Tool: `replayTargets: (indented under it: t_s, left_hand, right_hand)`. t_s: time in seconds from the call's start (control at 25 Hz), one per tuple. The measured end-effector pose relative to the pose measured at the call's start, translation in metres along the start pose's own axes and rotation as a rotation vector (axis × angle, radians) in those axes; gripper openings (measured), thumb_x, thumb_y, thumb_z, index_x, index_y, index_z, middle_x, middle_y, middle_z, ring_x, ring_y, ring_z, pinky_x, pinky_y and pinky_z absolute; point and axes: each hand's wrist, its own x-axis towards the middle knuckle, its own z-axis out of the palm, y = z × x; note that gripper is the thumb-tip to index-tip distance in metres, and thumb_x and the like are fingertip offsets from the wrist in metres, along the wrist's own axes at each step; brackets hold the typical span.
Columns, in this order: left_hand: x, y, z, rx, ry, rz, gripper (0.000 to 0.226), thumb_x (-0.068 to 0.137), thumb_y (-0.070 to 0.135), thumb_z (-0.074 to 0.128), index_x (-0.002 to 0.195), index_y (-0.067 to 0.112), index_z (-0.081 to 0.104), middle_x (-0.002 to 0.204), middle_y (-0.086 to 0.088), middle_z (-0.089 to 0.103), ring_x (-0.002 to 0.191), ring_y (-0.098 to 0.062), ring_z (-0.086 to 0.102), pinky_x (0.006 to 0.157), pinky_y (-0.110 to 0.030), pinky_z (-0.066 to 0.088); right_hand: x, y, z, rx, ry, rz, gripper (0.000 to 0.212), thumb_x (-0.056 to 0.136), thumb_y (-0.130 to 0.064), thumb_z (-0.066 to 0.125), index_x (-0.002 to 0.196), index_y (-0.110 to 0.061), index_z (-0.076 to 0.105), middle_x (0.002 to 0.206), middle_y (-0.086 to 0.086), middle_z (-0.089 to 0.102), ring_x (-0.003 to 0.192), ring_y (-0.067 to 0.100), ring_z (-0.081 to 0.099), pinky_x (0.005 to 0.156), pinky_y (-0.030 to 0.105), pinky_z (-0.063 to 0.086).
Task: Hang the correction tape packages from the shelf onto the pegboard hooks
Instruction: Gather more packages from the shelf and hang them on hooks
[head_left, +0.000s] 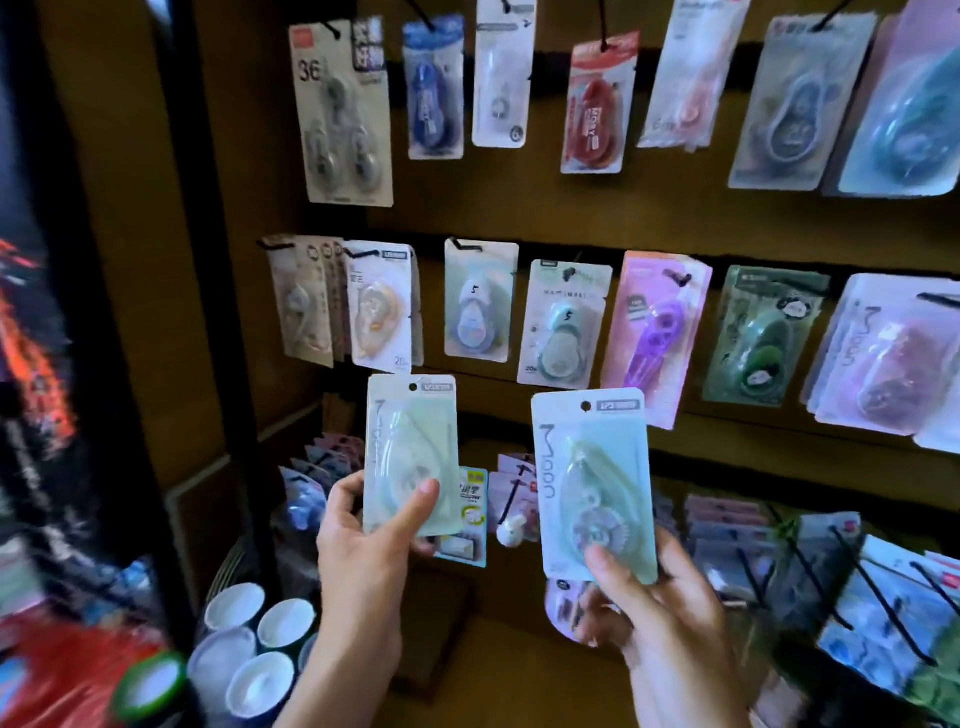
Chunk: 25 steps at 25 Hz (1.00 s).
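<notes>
Pegboard (649, 218): rows of carded correction tapes on black hooks; readable marks include "36" on the upper-left card (345, 111) and a handwritten "5" on two middle-row cards. Step in hand: two packages raised from the shelf, not yet hung. Right package (595, 483), pale green, marked "Moon", pinched at its lower edge by the right hand (660, 608). Left package (410, 452), same design, gripped by the left hand (363, 535), thumb on its face. Next move, judged: align each punched hole with a free hook tip
</notes>
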Motion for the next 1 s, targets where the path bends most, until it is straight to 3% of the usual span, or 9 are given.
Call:
replayTargets:
  t_s: [0.08,0.2,0.36,0.52,0.68,0.76,0.84,1.0]
  left_hand:
    - [0.008,0.003,-0.013,-0.012,0.002,0.000,0.026,0.078,0.007,0.077,0.097,0.015,0.062,0.096,-0.009,0.074,0.068,-0.016,0.068,0.053,-0.022,0.052]
    - [0.012,0.006,-0.024,-0.010,-0.020,0.020,0.020,0.080,0.010,0.076,0.097,0.015,0.065,0.094,-0.010,0.074,0.075,-0.022,0.066,0.044,-0.011,0.043]
    - [0.013,0.005,-0.022,-0.052,-0.083,0.029,0.023,0.079,0.010,0.075,0.101,0.012,0.068,0.094,-0.008,0.077,0.074,-0.020,0.069,0.051,-0.014,0.050]
    - [0.006,-0.003,-0.001,-0.122,-0.144,0.000,0.033,0.069,0.015,0.074,0.102,0.010,0.070,0.093,-0.006,0.077,0.070,-0.013,0.071,0.052,-0.014,0.053]
    - [-0.023,-0.026,0.051,-0.159,-0.295,-0.082,0.027,0.059,0.026,0.079,0.085,0.018,0.076,0.084,-0.003,0.077,0.059,-0.009,0.067,0.050,-0.013,0.053]
    - [-0.042,-0.033,0.078,-0.167,-0.372,-0.096,0.042,0.045,0.042,0.086,0.082,0.023,0.077,0.082,-0.001,0.078,0.058,-0.009,0.067,0.052,-0.015,0.054]
    - [-0.058,-0.038,0.103,-0.155,-0.432,-0.121,0.062,0.034,0.051,0.090,0.087,0.023,0.075,0.084,0.000,0.078,0.060,-0.011,0.070,0.053,-0.016,0.056]
    - [-0.093,-0.054,0.147,-0.189,-0.528,-0.221,0.050,0.050,0.032,0.080,0.096,0.016,0.069,0.096,-0.011,0.077,0.060,-0.011,0.070,0.049,-0.015,0.054]
  right_hand:
    - [0.004,0.008,0.009,0.025,-0.009,0.027,0.058,0.046,-0.019,0.089,0.100,-0.006,0.071,0.072,0.017,0.065,0.048,0.020,0.057,0.038,0.026,0.049]
    - [0.010,0.016,0.018,0.125,-0.019,0.073,0.059,0.051,-0.016,0.084,0.106,-0.002,0.067,0.069,0.014,0.067,0.047,0.018,0.060,0.039,0.026,0.051]
    - [0.013,0.016,0.027,0.222,0.004,0.073,0.077,0.023,-0.037,0.100,0.092,-0.013,0.077,0.076,0.013,0.070,0.050,0.019,0.063,0.041,0.026,0.052]
    - [0.013,0.001,0.017,0.252,0.056,0.116,0.051,0.062,-0.021,0.083,0.109,-0.004,0.070,0.086,0.018,0.068,0.053,0.020,0.060,0.041,0.026,0.051]
    - [0.012,-0.029,-0.022,0.339,0.173,-0.047,0.057,0.044,-0.028,0.096,0.095,-0.013,0.078,0.086,0.014,0.071,0.055,0.017,0.061,0.043,0.026,0.051]
    - [0.011,-0.046,-0.050,0.360,0.242,-0.088,0.042,0.051,-0.022,0.091,0.090,-0.015,0.079,0.081,0.012,0.069,0.054,0.016,0.059,0.044,0.026,0.050]
    - [0.005,-0.061,-0.075,0.363,0.281,-0.141,0.043,0.049,-0.022,0.092,0.089,-0.016,0.078,0.078,0.010,0.068,0.052,0.016,0.058,0.043,0.027,0.050]
    - [-0.013,-0.090,-0.121,0.320,0.389,-0.209,0.024,0.068,-0.016,0.073,0.091,-0.016,0.074,0.076,0.007,0.069,0.050,0.015,0.056,0.042,0.025,0.047]
